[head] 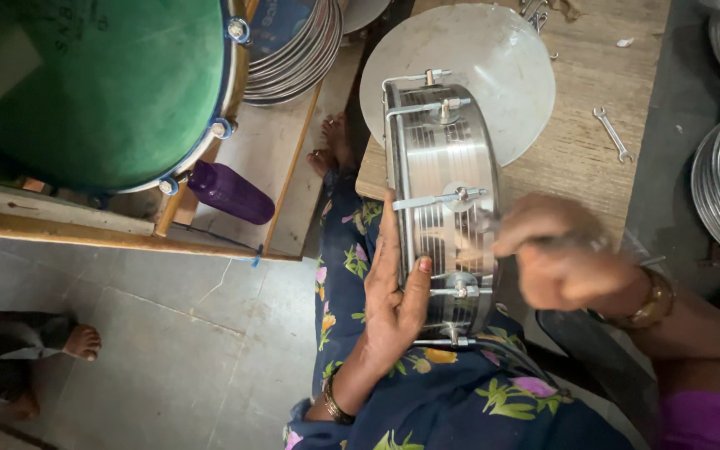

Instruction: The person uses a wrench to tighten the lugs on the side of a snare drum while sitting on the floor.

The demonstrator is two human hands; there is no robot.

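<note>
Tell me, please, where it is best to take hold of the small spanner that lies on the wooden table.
Probably by its thin middle shank, coming from straight above. The spanner lies flat on the wooden table with bare wood all around it, apart from the metal disc, so fingers can pinch it across the narrow handle.
</note>
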